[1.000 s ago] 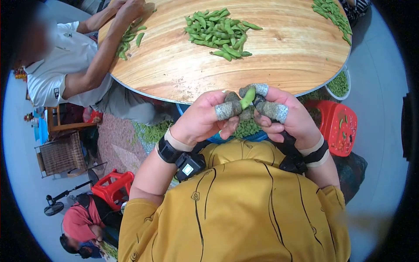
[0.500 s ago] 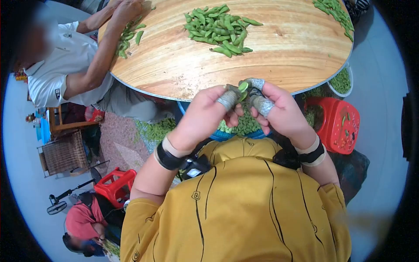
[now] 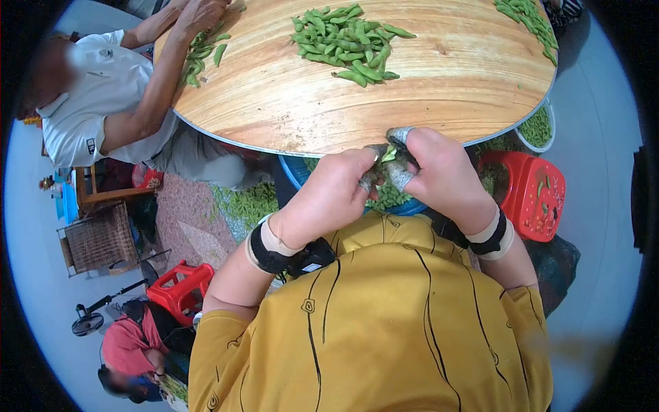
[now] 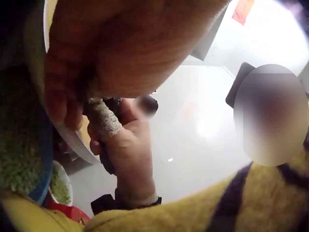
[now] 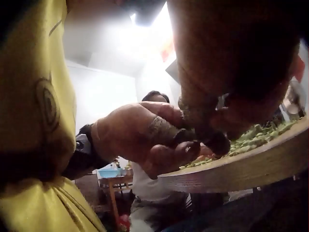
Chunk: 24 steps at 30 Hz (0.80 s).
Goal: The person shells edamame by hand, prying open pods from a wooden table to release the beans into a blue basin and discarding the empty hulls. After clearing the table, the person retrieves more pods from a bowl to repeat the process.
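A green soybean pod (image 3: 390,152) is pinched between both hands just off the table's near edge; fingertips cover most of it. My left hand (image 3: 336,185) grips it from the left, wrapped thumb and finger at the pod. From the other side my right hand (image 3: 443,165) pinches it, with grey tape on thumb and forefinger. Below the hands, a blue basin (image 3: 294,172) holds shelled beans (image 3: 390,198). In the right wrist view the taped fingertips of both hands meet beside the tabletop, and the pod is lost in shadow there.
On the round wooden table (image 3: 274,103) lies a pile of pods (image 3: 347,44), with more pods (image 3: 525,27) at its right edge. A red stool (image 3: 542,199) and a white tub of beans (image 3: 535,130) stand at right. Another person (image 3: 103,103) sits at left.
Both hands have rolled so their backs face up more, and less of the pod shows between the fingertips. The left hand has shifted slightly down. The pile on the table looks the same.
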### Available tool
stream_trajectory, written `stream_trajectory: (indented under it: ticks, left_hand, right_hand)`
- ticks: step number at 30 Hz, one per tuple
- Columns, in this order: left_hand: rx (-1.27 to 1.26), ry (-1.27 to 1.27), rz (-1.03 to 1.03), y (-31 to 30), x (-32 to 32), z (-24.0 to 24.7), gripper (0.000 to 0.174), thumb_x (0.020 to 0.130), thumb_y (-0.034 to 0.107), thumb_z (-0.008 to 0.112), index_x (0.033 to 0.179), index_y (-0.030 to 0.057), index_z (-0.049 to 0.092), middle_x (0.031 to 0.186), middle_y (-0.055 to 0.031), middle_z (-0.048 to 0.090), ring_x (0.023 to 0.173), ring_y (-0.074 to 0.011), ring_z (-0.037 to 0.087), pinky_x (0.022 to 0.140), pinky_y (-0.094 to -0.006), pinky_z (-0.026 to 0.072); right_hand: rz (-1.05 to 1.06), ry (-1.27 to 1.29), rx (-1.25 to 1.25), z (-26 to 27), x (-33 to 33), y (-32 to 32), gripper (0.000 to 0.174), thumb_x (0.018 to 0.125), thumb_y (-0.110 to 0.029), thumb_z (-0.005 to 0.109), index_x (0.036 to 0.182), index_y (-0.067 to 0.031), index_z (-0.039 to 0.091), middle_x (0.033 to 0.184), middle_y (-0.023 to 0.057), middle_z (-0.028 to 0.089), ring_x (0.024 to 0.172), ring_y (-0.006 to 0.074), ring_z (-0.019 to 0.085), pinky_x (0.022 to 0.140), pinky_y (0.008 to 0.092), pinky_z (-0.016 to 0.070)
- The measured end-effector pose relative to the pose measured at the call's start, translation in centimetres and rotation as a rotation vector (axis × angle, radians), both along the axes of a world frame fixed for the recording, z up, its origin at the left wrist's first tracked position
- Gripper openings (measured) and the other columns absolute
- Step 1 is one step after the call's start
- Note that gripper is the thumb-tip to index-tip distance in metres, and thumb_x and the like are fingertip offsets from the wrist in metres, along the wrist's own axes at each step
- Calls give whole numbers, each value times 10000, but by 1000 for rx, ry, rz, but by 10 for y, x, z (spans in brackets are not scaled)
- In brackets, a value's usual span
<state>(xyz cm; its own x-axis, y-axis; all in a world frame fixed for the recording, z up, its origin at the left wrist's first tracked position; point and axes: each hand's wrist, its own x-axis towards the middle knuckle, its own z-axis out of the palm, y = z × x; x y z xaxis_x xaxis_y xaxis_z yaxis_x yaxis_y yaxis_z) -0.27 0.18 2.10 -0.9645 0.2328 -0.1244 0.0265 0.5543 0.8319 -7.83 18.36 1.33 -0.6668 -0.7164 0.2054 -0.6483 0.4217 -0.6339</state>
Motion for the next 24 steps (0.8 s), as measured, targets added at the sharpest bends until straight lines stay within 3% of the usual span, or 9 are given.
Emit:
stream_trajectory:
  ticks: [4, 6, 9, 10, 12, 15, 19, 22, 24]
  left_hand:
    - [-51, 95, -3, 0, 2, -2, 251, 787, -120, 426, 955, -13, 580, 750, -26, 587, 695, -106, 585, 665, -272, 500]
    - [306, -272, 14, -3, 2, 0, 214, 822, -97, 434, 958, -16, 578, 771, -26, 588, 694, -100, 580, 656, -264, 498]
    - [503, -375, 15, -8, 4, -5, 203, 846, -79, 425, 961, -17, 581, 787, -24, 586, 693, -93, 575, 652, -250, 493]
    - [507, -373, 17, -9, 5, -6, 203, 846, -79, 425, 961, -17, 581, 787, -24, 586, 693, -93, 575, 652, -250, 493]
    - [422, -325, 23, -11, 7, -9, 229, 850, -73, 415, 1003, -22, 579, 795, -27, 595, 695, -92, 582, 654, -249, 498]
    - [237, -300, -24, -20, 12, -4, 262, 854, -69, 418, 1062, -21, 569, 804, -31, 608, 699, -93, 591, 653, -253, 502]
    - [299, -341, 49, -31, 25, -1, 268, 854, -70, 410, 1065, -20, 567, 815, -41, 622, 701, -90, 601, 650, -250, 507]
    - [182, -273, 42, -55, 46, -2, 212, 809, -65, 455, 982, -26, 572, 774, -90, 621, 703, -189, 628, 658, -311, 516]
    - [-396, -51, -78, -78, 66, -12, 190, 741, -10, 525, 916, -10, 599, 775, -186, 609, 750, -359, 619, 678, -423, 493]
  right_hand:
    - [23, 27, 43, 2, -1, 2, 284, 724, -90, 671, 995, -18, 627, 820, 126, 630, 728, 266, 621, 647, 344, 494]
    - [-35, -450, -53, 0, -4, 6, 228, 761, -104, 672, 972, -22, 641, 749, 66, 610, 667, 138, 584, 596, 307, 468]
    - [-125, -833, -73, 4, -7, 10, 204, 788, -121, 672, 966, -25, 646, 723, 18, 586, 666, 51, 524, 581, 272, 447]
    - [-123, -831, -68, 0, -6, 10, 204, 788, -121, 672, 966, -25, 646, 723, 18, 586, 666, 51, 524, 581, 272, 447]
    - [-36, -466, -108, -10, -2, 10, 189, 713, -111, 629, 880, -25, 634, 741, 161, 608, 644, 270, 598, 593, 329, 466]
    - [32, -75, 42, -10, 1, 9, 170, 720, -103, 639, 878, -40, 629, 735, 156, 585, 667, 316, 591, 594, 374, 466]
    - [124, -69, -22, -6, 3, 5, 155, 739, -125, 646, 862, -36, 615, 729, 158, 562, 695, 360, 576, 610, 419, 465]
    - [176, -94, 12, 11, -6, 2, 151, 772, -160, 634, 851, -34, 608, 746, 170, 581, 712, 365, 584, 626, 422, 473]
    - [35, -78, 74, 19, -25, -5, 176, 787, -188, 631, 857, -28, 606, 768, 180, 599, 741, 375, 587, 641, 430, 476]
